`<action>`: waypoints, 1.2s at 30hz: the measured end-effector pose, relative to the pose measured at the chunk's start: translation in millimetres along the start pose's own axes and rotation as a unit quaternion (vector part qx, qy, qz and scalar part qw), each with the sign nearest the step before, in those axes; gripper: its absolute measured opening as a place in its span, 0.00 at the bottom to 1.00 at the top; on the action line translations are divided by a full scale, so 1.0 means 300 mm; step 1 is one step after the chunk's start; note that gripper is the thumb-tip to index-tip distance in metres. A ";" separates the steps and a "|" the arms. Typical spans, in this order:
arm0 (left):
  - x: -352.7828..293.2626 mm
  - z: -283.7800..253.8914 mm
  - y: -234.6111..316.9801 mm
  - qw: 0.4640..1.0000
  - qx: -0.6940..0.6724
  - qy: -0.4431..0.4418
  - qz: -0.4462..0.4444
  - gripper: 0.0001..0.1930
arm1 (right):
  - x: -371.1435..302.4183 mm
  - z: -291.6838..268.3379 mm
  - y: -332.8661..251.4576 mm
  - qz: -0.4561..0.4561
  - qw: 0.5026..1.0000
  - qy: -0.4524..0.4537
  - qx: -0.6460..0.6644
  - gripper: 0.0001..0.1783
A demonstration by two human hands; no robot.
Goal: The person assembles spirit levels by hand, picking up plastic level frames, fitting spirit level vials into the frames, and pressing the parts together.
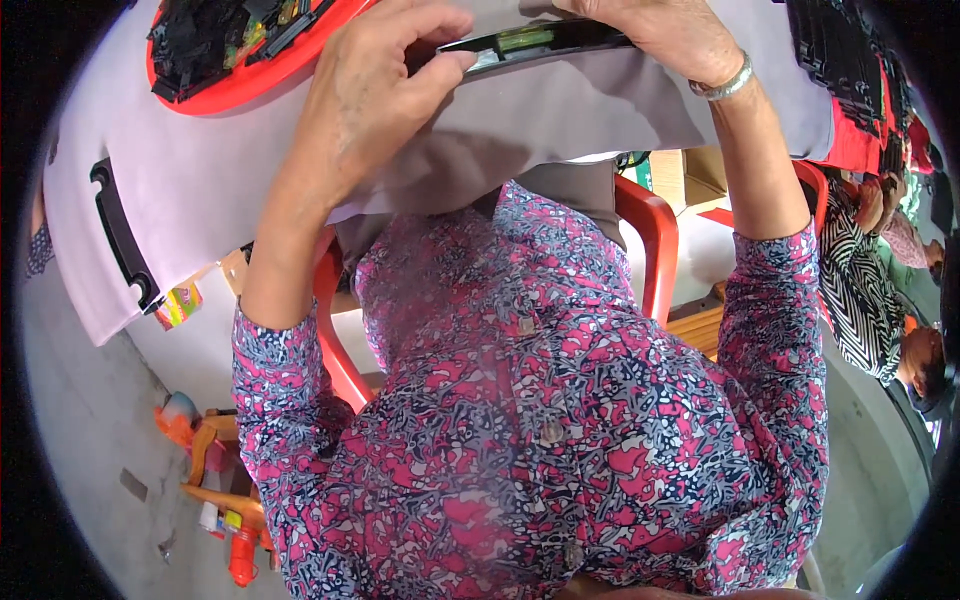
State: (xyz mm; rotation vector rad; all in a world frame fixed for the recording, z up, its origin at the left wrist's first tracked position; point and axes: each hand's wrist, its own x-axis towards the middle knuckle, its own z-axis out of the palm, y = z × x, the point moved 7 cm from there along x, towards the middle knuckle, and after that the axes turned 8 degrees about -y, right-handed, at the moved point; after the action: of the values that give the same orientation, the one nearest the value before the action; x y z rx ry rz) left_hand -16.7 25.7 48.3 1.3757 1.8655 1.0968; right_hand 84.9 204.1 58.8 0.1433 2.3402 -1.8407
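My left hand [375, 95] and my right hand [675, 35] together hold a long, narrow black plastic part [530, 42] with a green piece inside it, level over the grey table edge [560, 110]. The left thumb and fingers pinch its left end; the right hand covers its right end. A silver bracelet [728, 82] sits on my right wrist. Below the hands, my patterned pink and blue shirt fills the view.
A red tray [240, 85] with black parts lies at the upper left. A stack of black parts [850, 60] stands at the upper right. Another long black part [120, 235] rests on the table's left side. A red chair [655, 235] is under me; a person in stripes [860, 290] sits at right.
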 end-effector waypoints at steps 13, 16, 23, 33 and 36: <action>0.016 0.021 0.088 0.998 0.063 -0.004 0.020 0.15 | 0.050 0.090 -0.133 -0.042 0.967 -0.039 -0.249 0.07; 0.023 0.027 0.080 0.999 0.039 0.000 0.036 0.14 | 0.062 0.120 -0.140 -0.061 0.920 -0.060 -0.383 0.05; 0.014 0.036 0.056 0.999 0.020 0.011 0.036 0.13 | 0.055 0.182 -0.111 -0.083 0.823 -0.062 -0.559 0.05; 0.001 0.059 0.025 0.994 0.029 0.055 0.091 0.14 | 0.108 0.206 -0.171 -0.021 0.851 -0.104 -0.514 0.04; -0.004 0.058 0.031 0.992 0.027 0.063 0.102 0.14 | 0.110 0.212 -0.165 -0.038 0.843 -0.094 -0.528 0.04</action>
State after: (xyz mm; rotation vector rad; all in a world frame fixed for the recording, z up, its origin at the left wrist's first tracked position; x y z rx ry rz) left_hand 2.3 30.7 47.7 1.5907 1.8867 1.2673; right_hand 48.0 129.8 85.3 -0.2584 2.8232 -0.3266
